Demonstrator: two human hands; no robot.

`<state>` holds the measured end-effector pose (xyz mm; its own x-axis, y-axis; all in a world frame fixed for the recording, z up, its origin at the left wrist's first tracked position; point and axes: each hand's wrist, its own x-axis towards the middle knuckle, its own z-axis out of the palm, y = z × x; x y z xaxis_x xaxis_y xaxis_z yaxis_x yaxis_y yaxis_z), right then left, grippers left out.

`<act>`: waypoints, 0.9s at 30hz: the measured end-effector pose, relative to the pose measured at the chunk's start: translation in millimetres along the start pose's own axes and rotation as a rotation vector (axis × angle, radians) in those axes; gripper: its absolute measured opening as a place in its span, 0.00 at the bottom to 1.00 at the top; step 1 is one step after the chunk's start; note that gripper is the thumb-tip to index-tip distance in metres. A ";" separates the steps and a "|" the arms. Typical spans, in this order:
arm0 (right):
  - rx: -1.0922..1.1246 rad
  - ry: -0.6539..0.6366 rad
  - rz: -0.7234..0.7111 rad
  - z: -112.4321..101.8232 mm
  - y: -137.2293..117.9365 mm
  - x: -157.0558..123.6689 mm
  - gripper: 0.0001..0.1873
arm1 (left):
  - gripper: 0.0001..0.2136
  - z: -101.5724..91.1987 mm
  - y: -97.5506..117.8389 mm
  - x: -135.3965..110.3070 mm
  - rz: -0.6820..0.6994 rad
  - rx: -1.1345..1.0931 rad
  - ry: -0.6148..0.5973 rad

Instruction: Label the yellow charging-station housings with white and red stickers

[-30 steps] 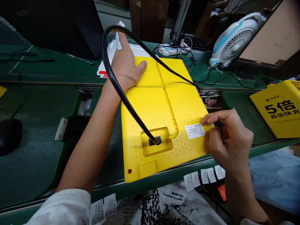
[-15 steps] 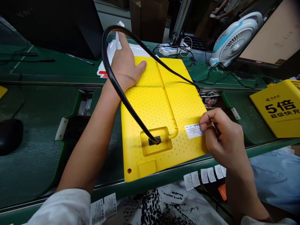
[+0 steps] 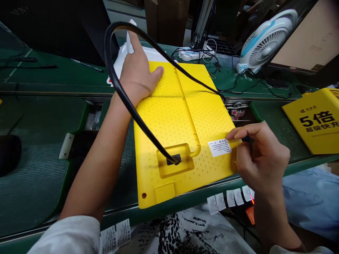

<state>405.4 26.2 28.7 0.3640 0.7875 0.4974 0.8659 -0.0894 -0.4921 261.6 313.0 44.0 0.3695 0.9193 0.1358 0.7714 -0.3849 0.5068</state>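
Observation:
A yellow plastic panel (image 3: 169,116) lies slantwise before me, its dimpled back up, with a groove and a square recess. From a black socket in that recess a thick black cable (image 3: 132,109) arches up and back to the far right. My left hand (image 3: 139,72) grips the panel's far left side, thumb on top, other fingers partly hidden; a thin white piece (image 3: 129,42) shows by its raised index finger. A white printed label (image 3: 220,147) lies flat near the right edge. Beside it hovers my right hand (image 3: 261,155), index finger stretched to the label's corner, thumb apart.
A white and blue fan (image 3: 267,49) and a power strip (image 3: 194,53) stand at the back. At right is a yellow box (image 3: 315,123). A black mouse (image 3: 9,153) sits left. Several white labels (image 3: 220,201) hang from the front edge. Dark screens flank the bench.
My right hand has shifted right and its fingers have straightened from a tighter curl, uncovering the label's right end. My left hand keeps its place on the panel.

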 end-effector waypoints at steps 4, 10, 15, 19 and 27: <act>-0.019 -0.008 -0.025 -0.5 -1.9 -0.2 0.12 | 0.47 0.8 0.2 -0.8 0.019 0.037 0.003; 0.004 -0.056 -0.011 -1.3 -1.2 4.4 0.12 | 0.47 1.1 1.7 1.1 -0.013 0.076 -0.005; 0.131 -0.202 0.029 -3.2 0.6 11.3 0.15 | 0.48 2.4 -0.9 2.7 0.018 0.042 0.017; 0.148 -0.015 0.085 -3.6 3.3 9.6 0.14 | 0.48 2.2 -1.2 1.8 0.015 0.044 0.010; 0.077 -0.012 0.005 -0.5 4.7 2.9 0.12 | 0.48 1.6 0.6 1.0 -0.006 0.057 -0.001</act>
<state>410.6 27.8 28.2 0.3637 0.7944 0.4865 0.8350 -0.0466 -0.5482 263.3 313.6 43.1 0.3652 0.9216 0.1317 0.8019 -0.3833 0.4584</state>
